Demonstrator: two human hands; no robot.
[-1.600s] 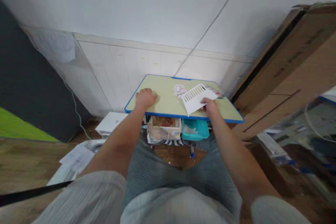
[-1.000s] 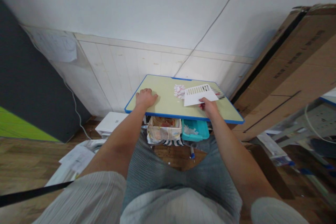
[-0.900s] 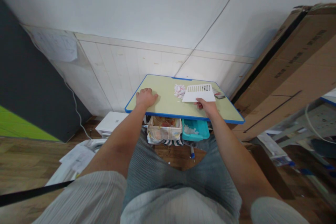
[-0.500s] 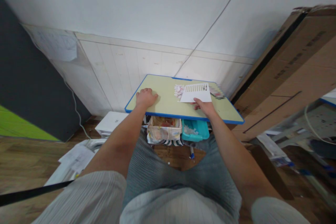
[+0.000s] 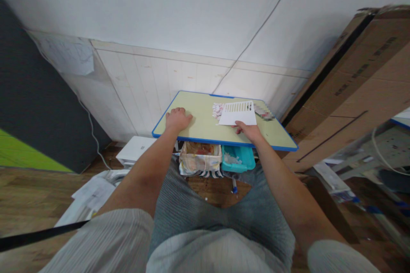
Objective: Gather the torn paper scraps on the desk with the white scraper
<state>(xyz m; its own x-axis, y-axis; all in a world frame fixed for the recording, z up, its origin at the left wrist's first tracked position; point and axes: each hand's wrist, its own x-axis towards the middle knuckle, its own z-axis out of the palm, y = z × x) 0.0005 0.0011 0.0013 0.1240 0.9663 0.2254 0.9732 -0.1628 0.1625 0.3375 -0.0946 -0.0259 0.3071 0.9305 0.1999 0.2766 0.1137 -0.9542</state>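
1. Card (image 5: 237,117) stretched ahead of the right hand (image 5: 250,130), its fingers pinched on the near edge.
2. It looked light, thin, fairly stiff; the plain near edge seemed its sturdiest hold.
3. Left hand (image 5: 178,119) rested fingers spread on the counter (image 5: 203,123), holding nothing.

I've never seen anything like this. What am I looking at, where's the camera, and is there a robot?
There's no robot: these are a person's two bare hands. The camera sits on their head, looking forward and down, so you see roughly their own view.

The left hand rests on a small pale table with a blue edge. The right hand holds a white sheet with a row of slots. Beside it lies a heap of small pale pieces; something blurred at the right is too unclear to name. Below the near edge sits a teal bin.
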